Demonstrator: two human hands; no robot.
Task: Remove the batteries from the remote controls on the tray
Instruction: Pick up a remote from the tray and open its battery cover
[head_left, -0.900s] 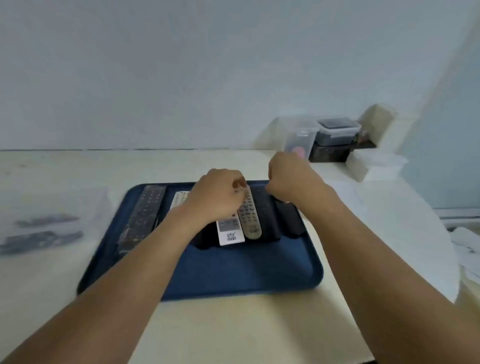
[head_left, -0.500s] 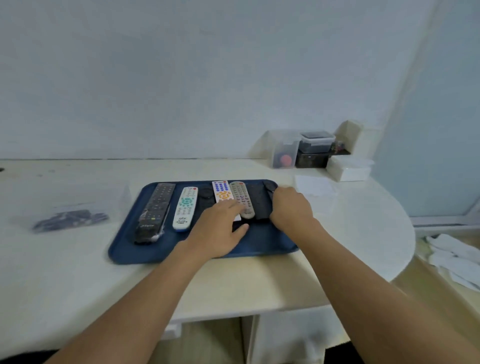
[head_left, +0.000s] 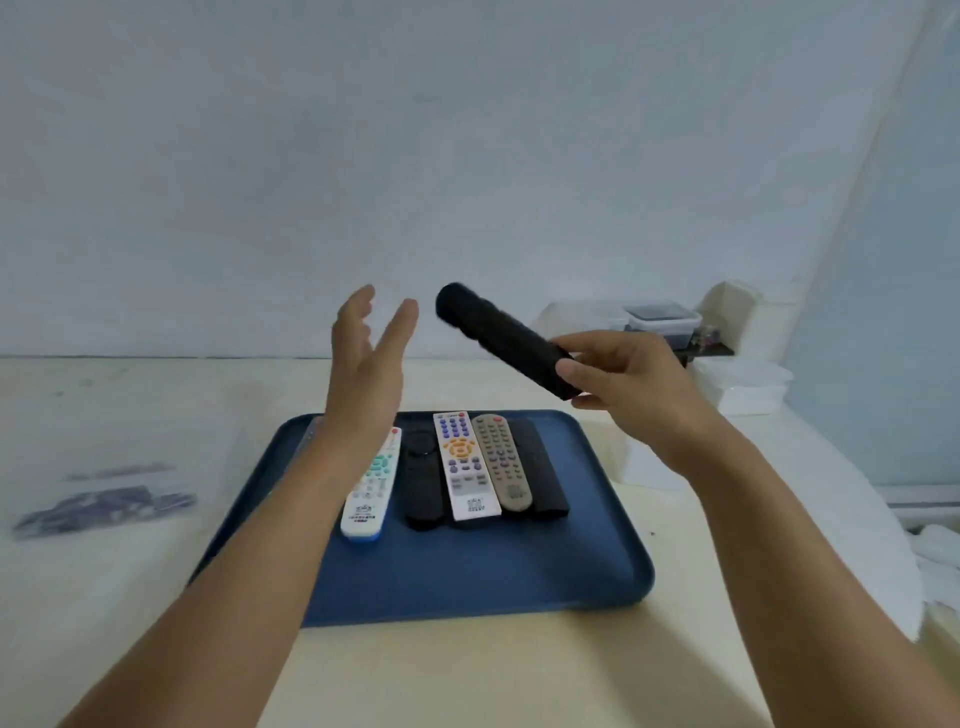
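The right hand (head_left: 631, 387) held a black remote (head_left: 501, 340) by one end, lifted above the far edge of the blue tray (head_left: 467, 582), its grip closed around the body. The left hand (head_left: 366, 358) was raised beside it with a wide, empty grip. The first remote seemed in hand; next, the left hand would need to steady it and find the battery cover, while five more remotes lay along the tray's far side.

Held a black remote (head_left: 501, 338) in the right hand (head_left: 631, 387) above the blue tray (head_left: 467, 577), left hand (head_left: 366, 358) raised with fingers spread beside it; five remotes left lying side by side on the tray
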